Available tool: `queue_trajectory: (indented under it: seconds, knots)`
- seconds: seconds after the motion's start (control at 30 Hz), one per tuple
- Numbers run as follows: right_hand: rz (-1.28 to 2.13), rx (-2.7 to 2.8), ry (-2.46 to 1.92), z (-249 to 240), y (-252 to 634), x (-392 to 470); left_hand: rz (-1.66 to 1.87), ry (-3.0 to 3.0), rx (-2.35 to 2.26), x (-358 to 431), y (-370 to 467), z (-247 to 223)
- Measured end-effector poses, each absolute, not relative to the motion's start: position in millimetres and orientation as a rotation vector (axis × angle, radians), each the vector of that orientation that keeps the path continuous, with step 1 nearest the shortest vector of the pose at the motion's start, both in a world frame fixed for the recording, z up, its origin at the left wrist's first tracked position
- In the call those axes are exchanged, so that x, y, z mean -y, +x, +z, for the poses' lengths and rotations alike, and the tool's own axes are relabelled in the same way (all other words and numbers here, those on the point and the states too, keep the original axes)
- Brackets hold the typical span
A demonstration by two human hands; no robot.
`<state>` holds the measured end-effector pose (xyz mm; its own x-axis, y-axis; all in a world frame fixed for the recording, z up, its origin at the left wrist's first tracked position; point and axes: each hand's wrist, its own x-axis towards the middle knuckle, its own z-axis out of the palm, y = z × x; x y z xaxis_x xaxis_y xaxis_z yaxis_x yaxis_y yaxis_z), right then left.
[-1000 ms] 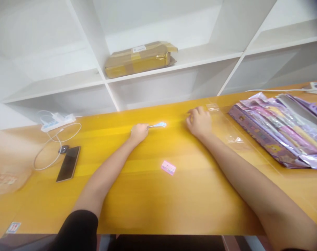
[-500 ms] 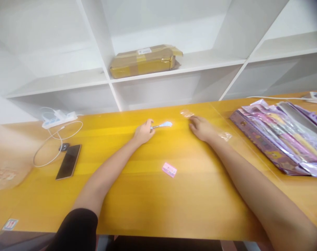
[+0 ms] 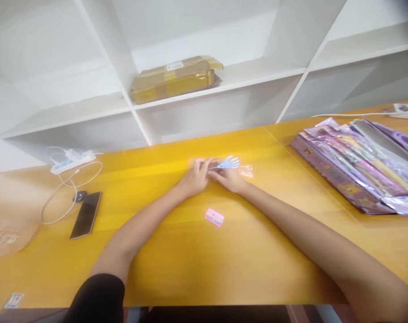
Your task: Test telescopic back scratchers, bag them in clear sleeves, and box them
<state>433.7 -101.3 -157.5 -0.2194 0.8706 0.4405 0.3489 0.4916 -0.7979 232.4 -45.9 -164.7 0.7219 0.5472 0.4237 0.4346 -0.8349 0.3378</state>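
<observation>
A light-blue hand-shaped piece (image 3: pixel 228 163) on a thin metal rod points right above the table. My left hand (image 3: pixel 197 177) is closed around the left end of this stick. My right hand (image 3: pixel 227 177) meets it from the right, fingers at the rod just below the blue piece; whether they grip it is hard to make out. Beside my right hand lies a crumpled clear wrapper (image 3: pixel 246 171). A small pink card (image 3: pixel 214 217) lies flat nearer the front of the table.
On the right lies an open purple package (image 3: pixel 352 172) of wrapped items. At the left are a phone (image 3: pixel 86 215), a white cable and a power strip (image 3: pixel 72 161). A taped cardboard box (image 3: pixel 173 80) sits on the white shelf behind.
My right hand has moved left to meet my left hand at the rod. The blue piece now shows its spread fingers. The view has shifted slightly.
</observation>
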Motion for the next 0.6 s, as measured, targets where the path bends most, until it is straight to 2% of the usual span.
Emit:
queue_trajectory:
  seconds: [0.17, 0.33, 0.47, 0.6]
  knots:
    - [0.788, 1.723, -1.04, -156, 432, 105, 0.801, 2.756, -0.667, 44, 233, -167]
    - [0.627, 1.497, -1.206, -155, 437, 98, 0.807, 2.791, -0.611, 43, 225, -150]
    - [0.465, 1.334, -1.428, -143, 470, 78, 0.615, 2.891, -0.594, 34, 219, -142]
    - [0.49, 1.52, -1.719, -124, 524, 69, 0.579, 2.928, -0.796, 25, 218, -147]
